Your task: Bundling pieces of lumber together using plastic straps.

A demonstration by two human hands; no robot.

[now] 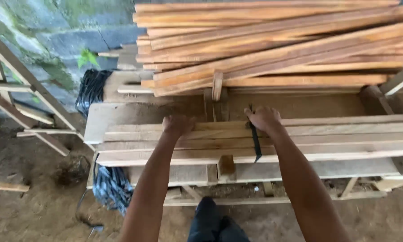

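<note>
The bundle of pale, flat-sawn wooden slats (pixel 300 139) lies lengthwise across the rough timber workbench (pixel 273 170) in front of me, several boards side by side, and a narrow black plastic strap (pixel 255 143) runs over them, from the far edge to the near one.

My left hand (pixel 178 124) is curled down on the far edge of the slats, fingers closed over the wood. My right hand (pixel 263 118) is closed at the top of the strap, gripping it where it meets the far edge; how tight that grip is, I cannot tell.

Behind the bundle sits a loose heap of long reddish-brown wooden battens (pixel 277 45), fanned out at uneven angles, some overhanging toward me.

What worries me: the strap crosses the bundle at a single spot, so if I pull unevenly the slats could splay or slide endwise, and the near ones could tip off the bench edge toward my legs. The sawn edges look rough, so a slipping hand risks splinters. If I jolt the bench, the untidy battens behind could shift onto my knuckles. A coil of black strapping (pixel 111 186) hanging at the bench's left end could snag a foot.
</note>
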